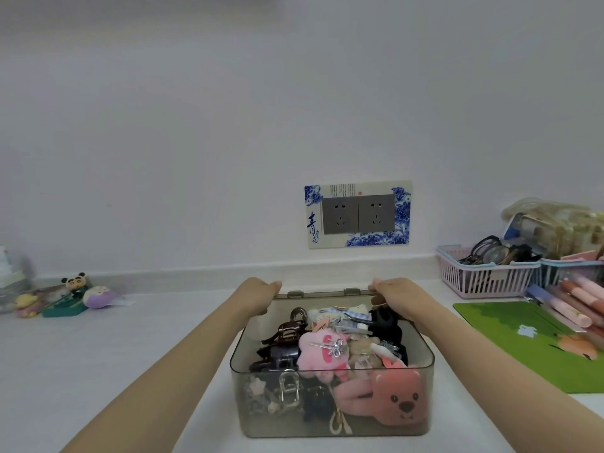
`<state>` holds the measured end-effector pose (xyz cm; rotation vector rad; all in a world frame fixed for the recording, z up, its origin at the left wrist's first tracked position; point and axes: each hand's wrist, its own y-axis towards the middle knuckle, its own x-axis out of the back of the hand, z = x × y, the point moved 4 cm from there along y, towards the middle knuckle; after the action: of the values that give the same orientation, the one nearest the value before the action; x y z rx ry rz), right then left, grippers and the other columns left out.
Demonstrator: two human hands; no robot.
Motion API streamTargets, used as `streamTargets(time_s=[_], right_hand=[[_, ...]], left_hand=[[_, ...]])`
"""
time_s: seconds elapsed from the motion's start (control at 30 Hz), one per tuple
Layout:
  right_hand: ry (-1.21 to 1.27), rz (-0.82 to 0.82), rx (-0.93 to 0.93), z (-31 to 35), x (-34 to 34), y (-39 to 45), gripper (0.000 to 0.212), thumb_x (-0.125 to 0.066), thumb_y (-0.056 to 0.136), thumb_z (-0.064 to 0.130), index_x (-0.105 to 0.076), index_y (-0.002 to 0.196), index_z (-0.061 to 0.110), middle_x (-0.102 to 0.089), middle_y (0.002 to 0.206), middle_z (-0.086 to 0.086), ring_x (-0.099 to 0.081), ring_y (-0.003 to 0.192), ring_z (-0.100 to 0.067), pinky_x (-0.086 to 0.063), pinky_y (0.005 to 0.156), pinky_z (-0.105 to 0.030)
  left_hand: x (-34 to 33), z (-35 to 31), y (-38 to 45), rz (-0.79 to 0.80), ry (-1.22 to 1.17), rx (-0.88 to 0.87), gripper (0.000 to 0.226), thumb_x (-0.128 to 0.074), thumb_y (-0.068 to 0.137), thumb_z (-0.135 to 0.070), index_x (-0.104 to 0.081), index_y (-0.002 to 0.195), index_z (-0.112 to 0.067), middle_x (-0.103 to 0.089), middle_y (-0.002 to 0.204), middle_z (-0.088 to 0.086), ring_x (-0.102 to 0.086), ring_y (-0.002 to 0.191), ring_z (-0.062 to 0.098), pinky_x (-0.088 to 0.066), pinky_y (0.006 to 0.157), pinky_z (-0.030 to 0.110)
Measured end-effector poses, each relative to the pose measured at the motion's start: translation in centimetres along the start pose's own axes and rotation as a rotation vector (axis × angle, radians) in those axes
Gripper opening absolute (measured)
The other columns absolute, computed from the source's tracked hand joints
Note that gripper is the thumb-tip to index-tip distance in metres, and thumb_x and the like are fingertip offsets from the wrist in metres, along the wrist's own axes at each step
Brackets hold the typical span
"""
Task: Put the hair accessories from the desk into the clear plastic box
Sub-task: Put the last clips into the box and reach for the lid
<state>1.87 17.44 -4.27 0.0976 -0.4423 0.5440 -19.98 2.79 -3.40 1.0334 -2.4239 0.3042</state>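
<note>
A clear, smoke-tinted plastic box (248, 400) stands on the white desk in front of me, filled with hair accessories: a brown claw clip (291, 328), a pink plush clip (322, 354), a pink bear-face piece (400, 398), clear and dark clips. Its hinged lid (323, 293) lies back behind the box, seen edge-on. My left hand (258, 294) grips the lid's left back corner. My right hand (394, 294) grips its right back corner.
Small toy figures (73, 294) lie at the far left by the wall. A pink basket (490, 276) with glasses, a blue basket, pens (575, 305) and a green mat (536, 344) fill the right side. A wall socket (358, 214) sits behind the box.
</note>
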Motion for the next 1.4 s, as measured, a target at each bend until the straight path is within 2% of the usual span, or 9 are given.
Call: streamTargets(time_s=[0.17, 0.3, 0.33, 0.43, 0.47, 0.63, 0.73, 1.0, 1.4], right_hand=[[0.172, -0.069, -0.118, -0.8, 0.2, 0.5, 0.042, -0.048, 0.092, 0.037, -0.051, 0.115, 0.002, -0.072, 0.101, -0.016, -0.06, 0.071, -0.017, -0.039, 0.058, -0.024], [0.392, -0.044, -0.17, -1.4, -0.1, 1.4, 0.037, -0.052, 0.093, 0.023, -0.052, 0.11, -0.01, -0.073, 0.068, -0.017, -0.067, 0.046, -0.018, -0.047, 0.043, -0.019], [0.421, -0.036, -0.151, -1.3, -0.2, 1.6, 0.035, -0.051, 0.094, 0.018, -0.052, 0.109, -0.013, -0.072, 0.079, -0.023, -0.065, 0.04, -0.016, -0.051, 0.045, -0.019], [0.543, -0.012, -0.111, -0.8, -0.7, 1.6, 0.036, -0.043, 0.096, 0.009, -0.047, 0.118, -0.019, -0.06, 0.117, -0.032, -0.061, 0.033, -0.012, -0.052, 0.085, -0.031], [0.584, -0.005, -0.099, -0.6, -0.8, 1.6, 0.037, -0.042, 0.096, 0.007, -0.044, 0.123, -0.018, -0.058, 0.121, -0.033, -0.061, 0.033, -0.012, -0.051, 0.085, -0.031], [0.614, -0.079, -0.062, -0.6, -0.3, 1.1, 0.037, -0.046, 0.095, 0.006, -0.046, 0.131, 0.003, -0.065, 0.105, -0.021, -0.063, 0.064, -0.019, -0.049, 0.061, -0.026], [0.644, -0.132, -0.03, -0.1, 0.3, 0.7, 0.03, -0.049, 0.094, 0.016, -0.055, 0.122, 0.009, -0.067, 0.089, -0.006, -0.06, 0.067, -0.018, -0.045, 0.041, -0.018], [0.49, -0.165, -0.036, 1.5, 2.0, -1.6, 0.044, -0.03, 0.098, 0.042, -0.059, 0.122, 0.02, -0.06, 0.126, -0.005, -0.053, 0.108, -0.025, -0.04, 0.091, -0.035], [0.356, -0.069, -0.06, 0.3, 3.4, -6.7, 0.069, -0.027, 0.088, 0.064, -0.059, 0.124, 0.014, -0.053, 0.133, -0.004, -0.048, 0.117, -0.028, -0.037, 0.101, -0.041]], left_hand=[[0.3, 1.6, 0.8, -0.12, -0.34, 0.131, 0.015, -0.056, 0.091, -0.01, -0.052, 0.086, 0.004, -0.057, 0.066, 0.016, -0.062, 0.049, 0.026, -0.057, 0.064, 0.035], [0.4, 2.9, 2.0, -0.128, -0.564, 0.203, 0.008, -0.063, 0.083, 0.003, -0.055, 0.085, 0.005, -0.062, 0.059, 0.015, -0.059, 0.032, 0.013, -0.055, 0.045, 0.024], [0.3, 2.8, 2.0, -0.12, -0.572, 0.187, 0.008, -0.062, 0.083, 0.005, -0.057, 0.089, 0.002, -0.062, 0.065, 0.012, -0.061, 0.034, 0.01, -0.056, 0.046, 0.022], [0.3, 2.6, 2.0, -0.148, -0.663, 0.136, 0.023, -0.06, 0.083, 0.009, -0.061, 0.106, 0.008, -0.06, 0.074, 0.013, -0.064, 0.053, 0.019, -0.056, 0.05, 0.022], [0.3, 2.7, 1.9, -0.158, -0.717, 0.116, 0.029, -0.06, 0.083, 0.01, -0.058, 0.112, 0.01, -0.06, 0.077, 0.017, -0.062, 0.06, 0.022, -0.056, 0.051, 0.021], [0.6, 2.3, 0.6, -0.203, -0.774, -0.055, 0.036, -0.059, 0.083, 0.01, -0.056, 0.118, 0.002, -0.063, 0.081, 0.014, -0.06, 0.081, 0.03, -0.053, 0.078, 0.031], [1.0, 1.1, -0.4, -0.212, -0.794, -0.162, 0.018, -0.06, 0.086, 0.002, -0.064, 0.101, -0.007, -0.063, 0.076, 0.009, -0.058, 0.079, 0.027, -0.052, 0.072, 0.024], [2.8, -0.4, -2.3, -0.204, -0.78, -0.143, 0.038, -0.037, 0.099, -0.034, -0.063, 0.106, -0.007, -0.065, 0.097, 0.005, -0.062, 0.09, 0.023, -0.048, 0.093, 0.035], [4.4, 2.1, -8.5, -0.102, -0.502, -0.06, 0.06, -0.024, 0.096, -0.054, -0.068, 0.111, -0.015, -0.059, 0.132, 0.001, -0.05, 0.125, 0.021, -0.029, 0.113, 0.043]])
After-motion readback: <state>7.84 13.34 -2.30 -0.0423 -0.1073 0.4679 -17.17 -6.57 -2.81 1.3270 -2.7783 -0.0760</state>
